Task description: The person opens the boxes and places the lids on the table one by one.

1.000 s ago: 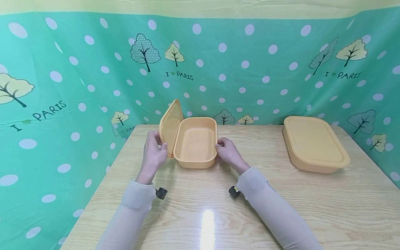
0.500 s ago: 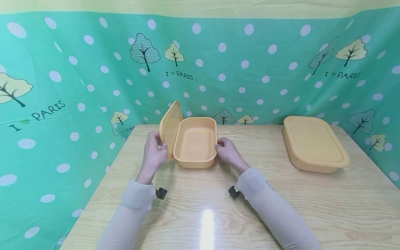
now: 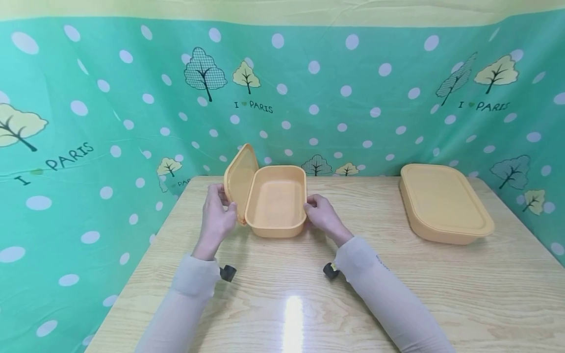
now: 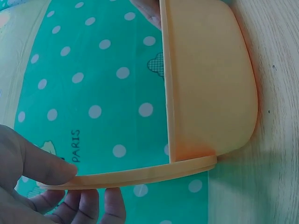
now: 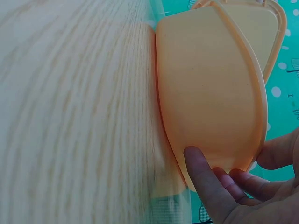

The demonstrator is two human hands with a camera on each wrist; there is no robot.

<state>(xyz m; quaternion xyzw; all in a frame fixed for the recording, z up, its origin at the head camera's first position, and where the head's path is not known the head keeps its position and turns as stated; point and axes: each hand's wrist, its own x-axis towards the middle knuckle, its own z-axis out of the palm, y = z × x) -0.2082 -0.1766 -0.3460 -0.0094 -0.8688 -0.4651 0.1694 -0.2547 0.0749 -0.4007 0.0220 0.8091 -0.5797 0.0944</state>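
While left hand point(image 3: 218, 216) pinches rounded pale-orange plastic lid point(image 3: 240, 179) by edge, right hand point(image 3: 324, 214) grips oblong pale-orange plastic box point(image 3: 277, 201) by right wall, on pale wood-grain table point(image 3: 273, 274), lid just left; steady bracing should prevent sliding.

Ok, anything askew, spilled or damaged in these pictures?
Nothing stands out: the lid is tilted beside the open box, but the left hand holds it. The closed box sits flat; no spill or damage shows.
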